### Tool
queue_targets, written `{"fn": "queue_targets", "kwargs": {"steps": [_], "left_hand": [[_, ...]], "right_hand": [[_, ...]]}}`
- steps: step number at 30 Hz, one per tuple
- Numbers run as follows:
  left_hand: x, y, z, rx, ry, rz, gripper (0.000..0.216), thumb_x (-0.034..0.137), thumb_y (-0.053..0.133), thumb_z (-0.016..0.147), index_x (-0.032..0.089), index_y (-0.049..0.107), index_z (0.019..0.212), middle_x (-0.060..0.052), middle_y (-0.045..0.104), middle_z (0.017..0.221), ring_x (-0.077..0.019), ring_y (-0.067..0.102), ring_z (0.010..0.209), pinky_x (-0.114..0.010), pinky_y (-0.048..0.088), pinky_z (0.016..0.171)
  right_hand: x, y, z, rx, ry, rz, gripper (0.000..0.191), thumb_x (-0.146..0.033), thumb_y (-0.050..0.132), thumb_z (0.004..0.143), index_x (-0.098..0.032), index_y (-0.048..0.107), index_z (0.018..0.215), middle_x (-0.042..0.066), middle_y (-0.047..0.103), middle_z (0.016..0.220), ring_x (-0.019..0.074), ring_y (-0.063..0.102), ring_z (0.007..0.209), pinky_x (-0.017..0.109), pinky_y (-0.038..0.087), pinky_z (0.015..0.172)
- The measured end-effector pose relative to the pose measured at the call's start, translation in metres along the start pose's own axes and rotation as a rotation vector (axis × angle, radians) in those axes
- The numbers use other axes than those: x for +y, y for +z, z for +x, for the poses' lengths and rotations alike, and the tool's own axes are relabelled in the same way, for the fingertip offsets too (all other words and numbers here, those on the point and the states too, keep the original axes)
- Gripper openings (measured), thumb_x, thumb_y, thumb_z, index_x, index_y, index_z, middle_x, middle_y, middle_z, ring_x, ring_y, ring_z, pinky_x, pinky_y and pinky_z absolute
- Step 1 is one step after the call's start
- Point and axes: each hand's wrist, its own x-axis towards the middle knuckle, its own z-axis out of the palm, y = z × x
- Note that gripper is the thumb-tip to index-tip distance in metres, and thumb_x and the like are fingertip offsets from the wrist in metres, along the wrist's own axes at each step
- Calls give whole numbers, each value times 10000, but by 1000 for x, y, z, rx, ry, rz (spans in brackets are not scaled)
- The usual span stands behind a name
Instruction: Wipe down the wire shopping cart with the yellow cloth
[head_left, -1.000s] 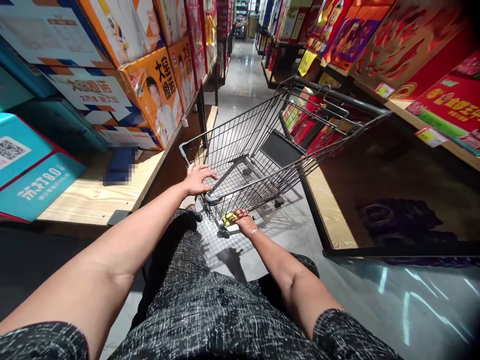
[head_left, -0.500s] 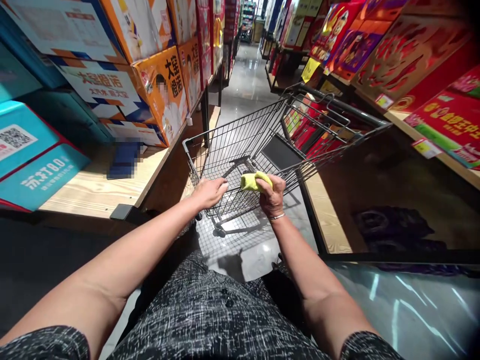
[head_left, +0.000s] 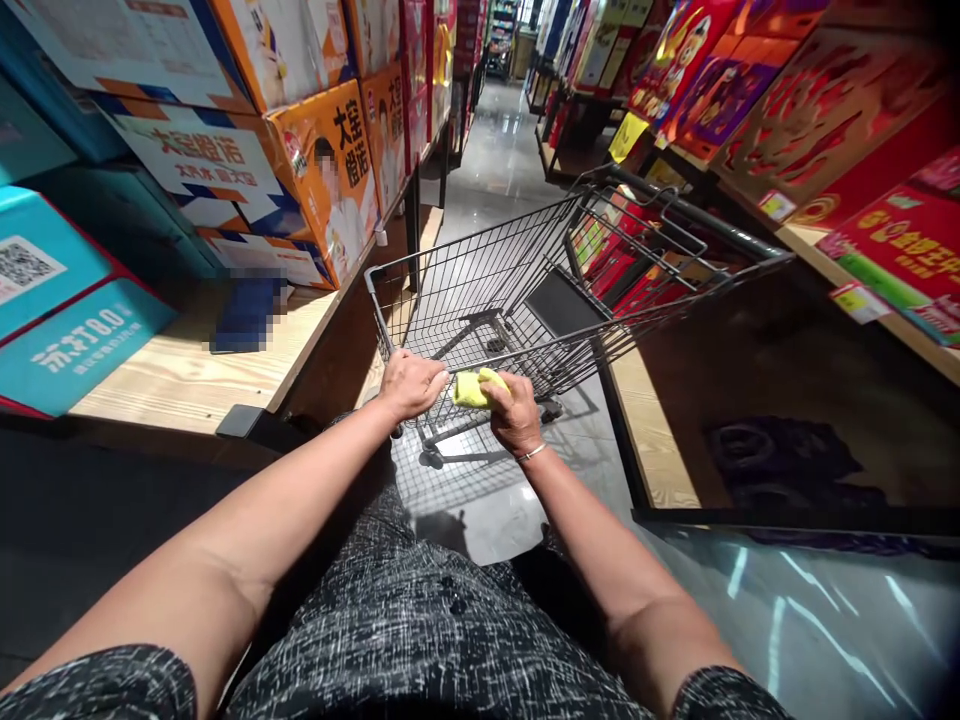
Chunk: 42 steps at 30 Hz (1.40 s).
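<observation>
An empty wire shopping cart (head_left: 525,290) stands in a store aisle right in front of me. My left hand (head_left: 409,383) is closed over the near top rail of the cart at its left corner. My right hand (head_left: 514,410) presses a small yellow cloth (head_left: 472,388) against the same rail, just to the right of the left hand. The two hands are almost touching. A thin bracelet sits on my right wrist.
A wooden shelf (head_left: 187,370) on the left carries teal boxes (head_left: 67,320) and stacked orange and white cartons (head_left: 330,180). Red gift boxes (head_left: 825,120) line the shelves on the right above a low wooden platform (head_left: 652,420). The glossy aisle floor (head_left: 495,160) runs ahead.
My right hand rose with the yellow cloth from the cart's lower frame to the top rail, then slid left toward the left hand. My left hand closed over the rail.
</observation>
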Motion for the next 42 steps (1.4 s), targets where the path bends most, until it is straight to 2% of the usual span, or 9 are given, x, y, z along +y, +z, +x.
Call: {"fn": "queue_targets", "kwargs": {"steps": [3,7,15,19,25,31,36,39,42], "left_hand": [[-4,0,1,-4,5,35,335,322,392,914,211,625,701,-60,712,743,-228,631,766,-432,341,824],[-3,1,1,0,27,50,341,371,408,910,216,622,693,-52,704,722,-226,625,751,-427,349,819],[2,8,2,46,12,27,528,584,374,952,216,606,652,-54,706,709,-222,623,722,-433,347,862],[-3,12,7,50,-11,1,592,553,285,991,216,608,628,-60,683,664,-217,601,679,-430,340,822],[-19,8,21,23,-26,-68,580,574,321,962,221,598,594,-46,666,646,-203,564,670,-429,320,828],[-29,6,41,-48,-51,-197,502,600,396,907,252,653,653,-32,676,669,-244,566,829,-412,318,882],[-34,11,52,-142,-32,-227,490,613,364,920,279,712,1007,-23,743,871,-255,602,956,-389,349,938],[-36,14,54,-199,3,-177,551,622,333,933,234,718,864,-44,715,768,-258,629,874,-406,363,929],[-38,15,55,-198,41,-96,603,651,333,923,223,713,731,-56,679,659,-273,635,838,-445,339,964]], "right_hand": [[-23,-26,37,19,-70,-65,464,-98,485,867,-306,624,1258,66,559,1318,256,460,1173,420,407,977],[-22,-48,71,-214,-122,-202,500,-64,488,857,-267,602,1300,98,614,1236,257,478,1052,382,395,843],[111,-136,108,-496,314,-592,368,-147,556,847,-272,627,1186,96,634,1156,261,521,1040,356,424,815],[132,-150,120,-604,398,-652,359,-182,565,845,-270,629,1187,98,645,1181,254,553,1061,367,440,839],[120,-149,104,-617,447,-602,352,-224,582,829,-236,634,1177,105,672,1095,231,588,971,302,438,758],[91,-155,79,-524,529,-647,404,-191,519,859,-269,590,1249,111,634,1231,282,560,1119,362,461,836],[21,-117,113,-807,392,-503,401,-249,616,838,-224,620,1239,125,684,1149,253,630,990,332,472,802],[-15,-84,140,-958,213,-267,497,-322,697,816,-228,609,1296,65,702,1154,181,631,947,245,454,782],[-18,-70,150,-1018,128,-91,508,-449,671,863,-278,600,1335,-31,685,1217,101,605,984,155,417,796]]}}
